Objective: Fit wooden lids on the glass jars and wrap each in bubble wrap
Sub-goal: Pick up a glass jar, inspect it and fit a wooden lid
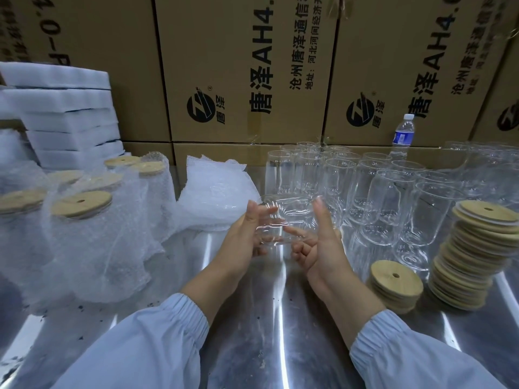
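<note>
A clear glass jar without a lid is held between my two hands above the steel table. My left hand grips its left side, fingers curled round the glass. My right hand holds its right side, thumb up and fingers reaching under the jar. Several bare glass jars stand in rows behind and to the right. Wooden lids with a centre hole lie in a short stack and a tall leaning stack at the right. Loose bubble wrap lies just left of the jar.
Several lidded jars wrapped in bubble wrap stand at the left, with white foam sheets piled behind them. Cardboard boxes wall off the back. A water bottle stands behind the jars. The steel table reflects light.
</note>
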